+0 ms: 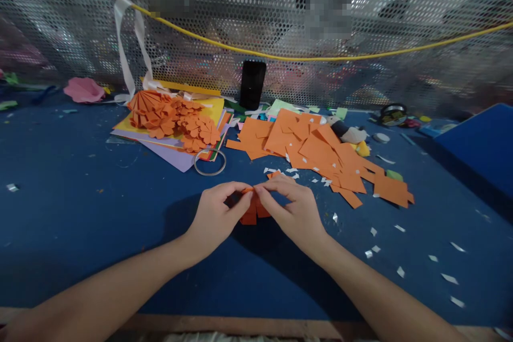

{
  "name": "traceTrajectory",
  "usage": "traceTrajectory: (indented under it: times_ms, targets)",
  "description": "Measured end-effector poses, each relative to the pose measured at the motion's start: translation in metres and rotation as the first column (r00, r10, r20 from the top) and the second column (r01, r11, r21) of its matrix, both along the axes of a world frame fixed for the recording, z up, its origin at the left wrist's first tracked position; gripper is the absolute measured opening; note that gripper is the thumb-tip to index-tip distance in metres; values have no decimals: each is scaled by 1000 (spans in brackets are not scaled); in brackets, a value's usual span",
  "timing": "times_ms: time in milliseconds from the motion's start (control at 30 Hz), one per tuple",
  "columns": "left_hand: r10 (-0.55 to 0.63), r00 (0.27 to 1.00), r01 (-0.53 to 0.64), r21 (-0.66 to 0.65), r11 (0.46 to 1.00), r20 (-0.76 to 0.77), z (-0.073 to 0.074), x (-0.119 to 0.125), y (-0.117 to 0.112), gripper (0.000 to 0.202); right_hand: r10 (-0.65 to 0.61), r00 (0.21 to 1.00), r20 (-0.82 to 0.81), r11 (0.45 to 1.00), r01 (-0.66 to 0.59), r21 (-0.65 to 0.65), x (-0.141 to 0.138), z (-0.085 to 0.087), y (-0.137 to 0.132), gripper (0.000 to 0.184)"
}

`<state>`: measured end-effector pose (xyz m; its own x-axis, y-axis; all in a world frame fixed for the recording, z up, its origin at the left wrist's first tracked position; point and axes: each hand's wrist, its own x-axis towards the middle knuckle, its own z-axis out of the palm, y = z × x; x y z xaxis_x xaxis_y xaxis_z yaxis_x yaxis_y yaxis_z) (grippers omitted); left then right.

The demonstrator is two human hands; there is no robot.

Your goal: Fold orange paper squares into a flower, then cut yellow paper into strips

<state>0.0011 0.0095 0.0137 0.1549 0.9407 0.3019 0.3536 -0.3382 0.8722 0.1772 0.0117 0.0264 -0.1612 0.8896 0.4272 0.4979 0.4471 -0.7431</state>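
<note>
Between my two hands is a piece of orange paper (249,215), with flaps hanging below my fingers. My left hand (222,215) pinches its upper edge between thumb and fingers. From the other side, my right hand (294,214) pinches the same paper, its fingertips nearly touching the left ones. Part of the paper is hidden behind my fingers. Just beyond my left hand lies a thin ring (210,162). Past my right hand spreads a pile of cut orange paper pieces (316,144). Orange paper flowers (172,117) rest on a stack of coloured paper (170,154).
A dark phone (253,85) leans against the perforated metal panel (276,16) at the back, under a yellow cord (256,53). Small white scraps (375,249) litter the blue table (100,208). A pink paper flower (84,90) lies far left; a blue board (481,144) stands right.
</note>
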Motion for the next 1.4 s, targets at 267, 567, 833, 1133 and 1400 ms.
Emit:
traceTrajectory:
  times_ms: [267,567,833,1133,1400]
  targets:
    - [11,960,66,-263,962,281,-8,1,1,20,-199,973,-118,973,181,-142,4,-8,5,19]
    - [83,925,46,-327,944,370,-11,1,6,21,-57,984,-167,972,17,-234,0,-7,-2,46]
    - [80,990,-70,-92,993,116,-6,-3,6,17,-35,998,-47,985,27,-171,-1,-4,-12,57]
    - [52,999,-51,-5,999,17,-8,-5,11,16,-196,935,295,979,169,113,10,2,2,45]
    - [-59,940,154,-263,952,335,-8,-5,10,26,-325,761,562,945,292,151,46,-23,37,26]
